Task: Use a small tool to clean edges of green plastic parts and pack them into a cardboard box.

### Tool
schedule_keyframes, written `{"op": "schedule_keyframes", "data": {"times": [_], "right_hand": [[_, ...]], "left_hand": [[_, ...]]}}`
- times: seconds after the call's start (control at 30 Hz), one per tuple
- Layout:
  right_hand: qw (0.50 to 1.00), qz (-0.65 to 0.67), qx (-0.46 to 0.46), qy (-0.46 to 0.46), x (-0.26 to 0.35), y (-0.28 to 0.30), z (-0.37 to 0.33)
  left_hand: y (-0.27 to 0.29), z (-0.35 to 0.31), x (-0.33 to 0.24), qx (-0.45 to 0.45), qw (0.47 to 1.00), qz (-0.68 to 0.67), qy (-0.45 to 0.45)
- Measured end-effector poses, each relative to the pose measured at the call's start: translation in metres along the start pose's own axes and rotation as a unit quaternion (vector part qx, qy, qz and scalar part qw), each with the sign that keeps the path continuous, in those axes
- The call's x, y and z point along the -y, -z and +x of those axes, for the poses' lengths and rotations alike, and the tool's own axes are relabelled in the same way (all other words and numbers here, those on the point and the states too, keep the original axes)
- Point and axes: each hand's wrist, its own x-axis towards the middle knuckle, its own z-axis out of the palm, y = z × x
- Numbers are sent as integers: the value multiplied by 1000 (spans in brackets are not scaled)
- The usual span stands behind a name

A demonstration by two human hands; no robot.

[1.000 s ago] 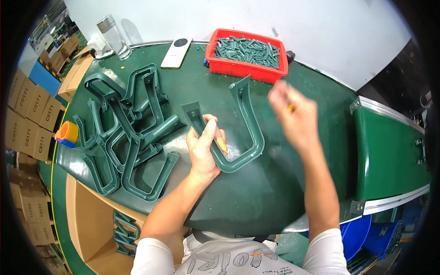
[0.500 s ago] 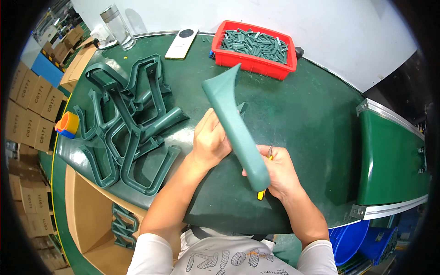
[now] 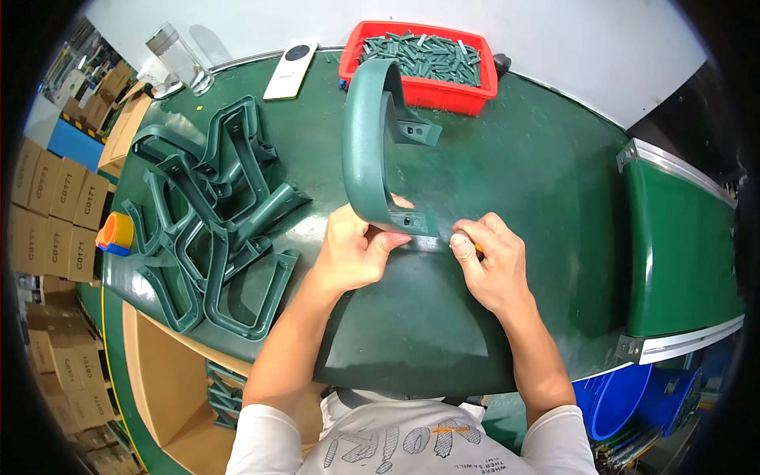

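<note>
A green plastic armrest [image 3: 361, 150], curved in a C shape, stands raised over the table's middle. Its open side faces right, and both flat ends show screw holes. My left hand [image 3: 350, 252] is closed round its lower end, thumb pressed near the tip. Just right of that end, my right hand [image 3: 497, 265] is closed round a yellow-handled knife [image 3: 478, 249]. Only a bit of the handle shows between the fingers; the blade cannot be made out. A small gap lies between the right fingertips and the armrest.
Several similar armrests [image 3: 190, 186] lie heaped at left beside an orange-and-blue tape roll [image 3: 117, 231]. At the back are a red bin [image 3: 443, 96] of small green pieces, a phone [image 3: 290, 73] and a glass bottle [image 3: 180, 59]. A cardboard box [image 3: 150, 356] stands below left; a green conveyor [image 3: 677, 253] is at right.
The armrest has turned so its open side and holed ends show, and my left hand now grips its lower end. My right hand has come off the armrest, moving slightly up with the knife.
</note>
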Motion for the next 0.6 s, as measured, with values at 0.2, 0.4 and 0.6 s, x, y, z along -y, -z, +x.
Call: {"op": "schedule_keyframes", "data": {"times": [0.2,0.4,0.6], "right_hand": [[997,-44,-29,47,1,0,2],[993,-52,-68,81,-6,-4,1],[990,-56,-84,96,-6,-5,1]], "left_hand": [[2,1,0,21,1000,-1,3],[0,1,-4,39,999,-1,6],[-1,0,-5,40,994,-76,65]]}}
